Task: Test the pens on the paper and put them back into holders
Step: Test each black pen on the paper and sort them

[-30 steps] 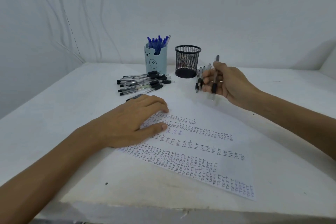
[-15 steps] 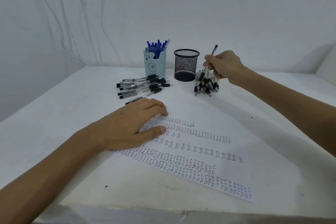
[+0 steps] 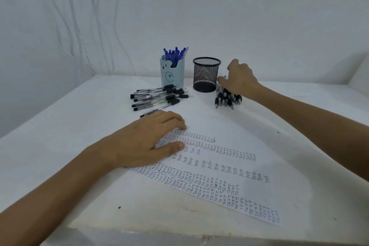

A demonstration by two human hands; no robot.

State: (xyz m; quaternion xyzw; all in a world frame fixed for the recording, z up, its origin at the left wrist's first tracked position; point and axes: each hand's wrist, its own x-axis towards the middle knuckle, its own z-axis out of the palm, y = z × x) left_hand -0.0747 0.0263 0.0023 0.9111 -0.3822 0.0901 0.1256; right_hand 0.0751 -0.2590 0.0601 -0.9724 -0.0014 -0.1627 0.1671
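Right hand [image 3: 238,81] reaches down onto the far ends of the loose pens [image 3: 227,99]; whether it pinches one cannot be told. The pens' long axes run 12 to 6, at its 6 o'clock, and the mesh holder [image 3: 206,75] stands just beside at 9. Left hand [image 3: 147,142], spread flat on the paper [image 3: 229,175], is farther off.

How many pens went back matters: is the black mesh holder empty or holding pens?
Looks empty: nothing sticks up above the rim of the black mesh holder.

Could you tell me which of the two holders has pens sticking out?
The light blue bear holder, holding blue pens; nothing rises above the rim of the black mesh holder.
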